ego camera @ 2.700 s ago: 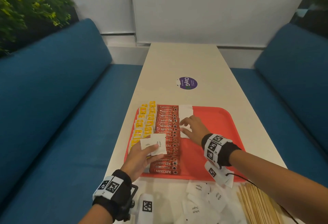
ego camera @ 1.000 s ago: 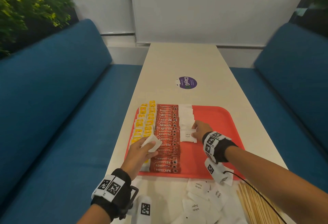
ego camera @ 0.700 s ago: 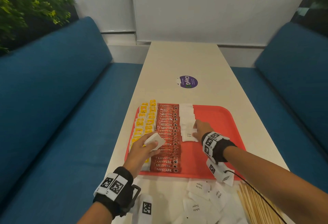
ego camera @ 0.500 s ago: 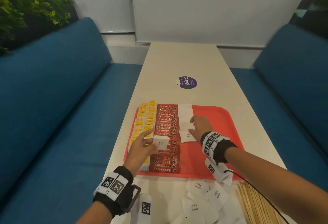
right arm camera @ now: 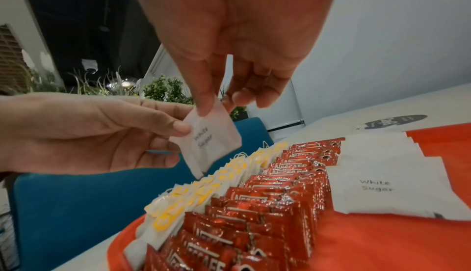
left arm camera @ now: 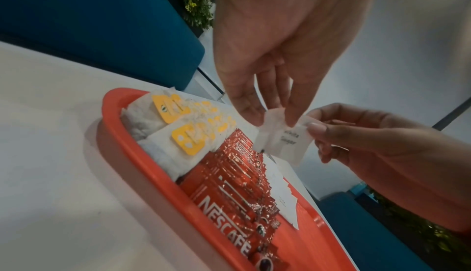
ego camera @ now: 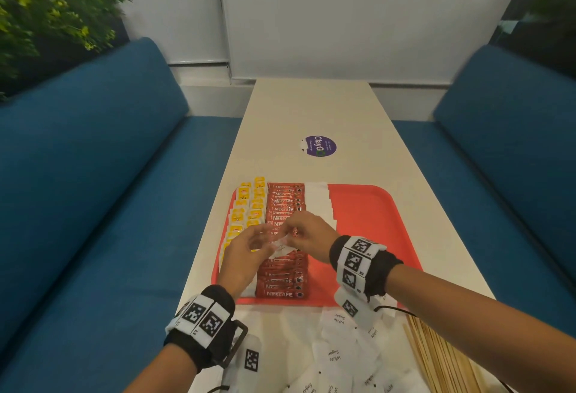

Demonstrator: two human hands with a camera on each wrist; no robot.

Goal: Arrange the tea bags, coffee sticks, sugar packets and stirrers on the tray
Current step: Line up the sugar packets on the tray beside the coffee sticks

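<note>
Sugar packet hangs above the Nescafé coffee sticks on your red tray, pinched in the grip of both your left hand and right hand; loose packets lie on the desk.

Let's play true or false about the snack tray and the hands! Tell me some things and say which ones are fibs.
1. Both hands hold one white sugar packet at once. True: the left hand and right hand both pinch it above the tray.
2. The tray is blue. False: it is red.
3. The coffee sticks lie between the tea bags and the row of sugar packets. True.
4. The wooden stirrers are already on the tray. False: they lie on the table, off the tray.
5. All the sugar packets are on the tray. False: loose sugar packets still lie on the table.
</note>
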